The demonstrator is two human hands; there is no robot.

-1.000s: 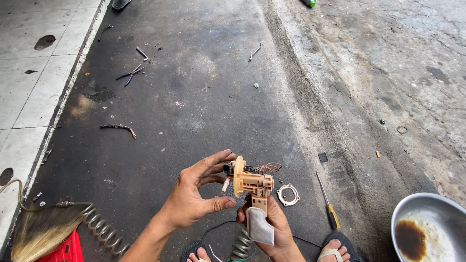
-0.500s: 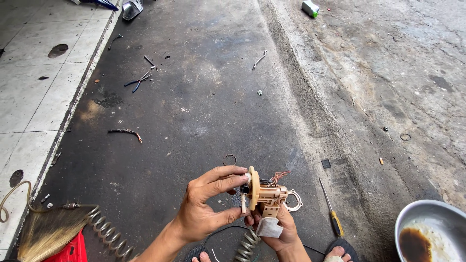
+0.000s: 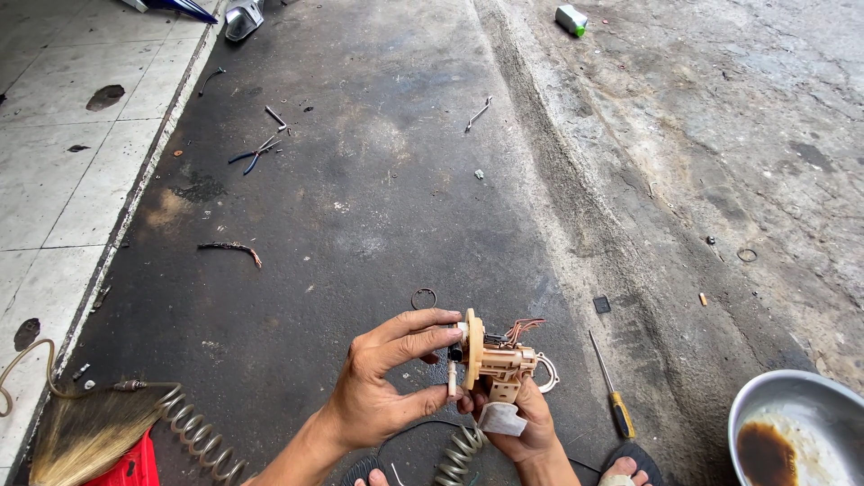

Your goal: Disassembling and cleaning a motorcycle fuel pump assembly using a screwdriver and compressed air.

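Outdoors, the ground is dark, oil-stained asphalt [image 3: 360, 207], with pale tiled paving [image 3: 63, 153] along the left edge and rougher grey concrete [image 3: 720, 135] to the right. Scattered on it are blue-handled pliers [image 3: 255, 153], a small metal ring [image 3: 424, 297], a yellow-handled screwdriver [image 3: 612, 385] and a steel bowl [image 3: 796, 427] stained brown inside, cut off at the lower right corner.

Held above the asphalt near the bottom centre is a tan plastic pump assembly [image 3: 495, 358] with a round flange and reddish wires. The left hand [image 3: 382, 387] pinches the flange edge and a small white tube with thumb and fingers closed on it. The right hand [image 3: 526, 423] grips the assembly from below, fingers wrapped around it, and is largely hidden behind it.

A broom head [image 3: 81, 432] and coiled hose [image 3: 193, 432] run off the lower left; a red item beneath them is too cropped to identify.
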